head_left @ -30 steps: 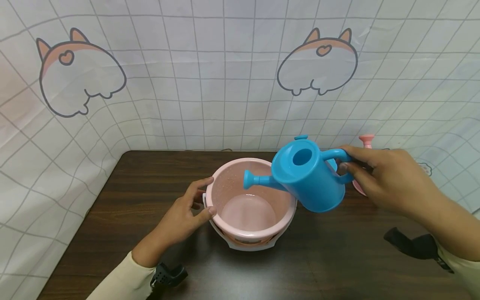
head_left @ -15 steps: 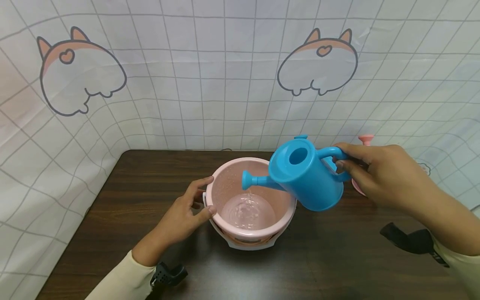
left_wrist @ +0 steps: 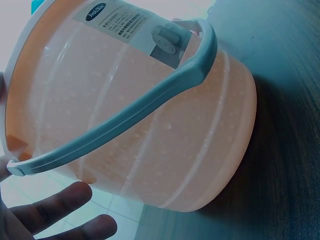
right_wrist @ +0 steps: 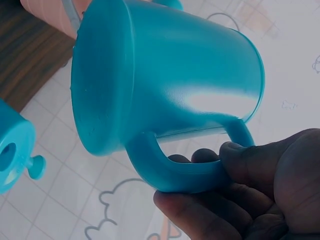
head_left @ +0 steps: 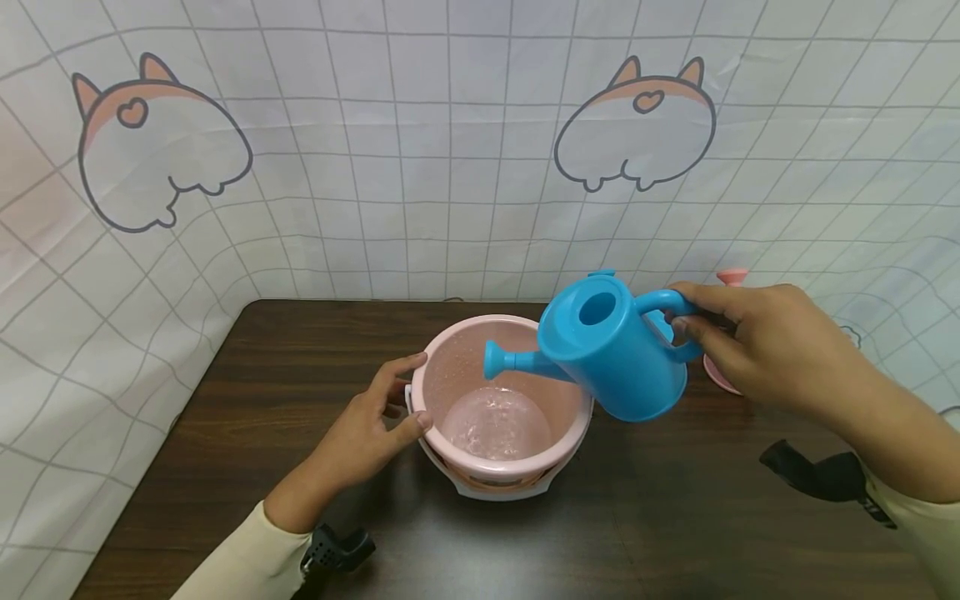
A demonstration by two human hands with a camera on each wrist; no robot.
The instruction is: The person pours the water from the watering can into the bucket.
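Note:
A pale pink bucket point(head_left: 502, 467) stands upright on the dark table, with rippling water point(head_left: 498, 423) in its bottom. My left hand point(head_left: 360, 433) rests on its left rim, thumb and a finger touching the edge; other fingers point(left_wrist: 75, 200) stay extended, off the wall, in the left wrist view. My right hand point(head_left: 780, 350) grips the handle of a blue watering can point(head_left: 622, 358), thumb and fingers curled round it in the right wrist view. The can hangs tilted over the bucket's right side, its spout above the opening. A stream from the spout is hard to make out.
Behind the right hand stands a pink item with a flared top point(head_left: 732, 276), mostly hidden. Another blue piece with a hole and knob point(right_wrist: 15, 145) shows in the right wrist view. The bucket's grey handle point(left_wrist: 120, 120) hangs down. A gridded cloth point(head_left: 450, 167) backs the table point(head_left: 315, 358).
The calm water in the bucket has become rippled. The right hand and watering can have shifted slightly left, then nearly held still. My left hand keeps its place on the rim.

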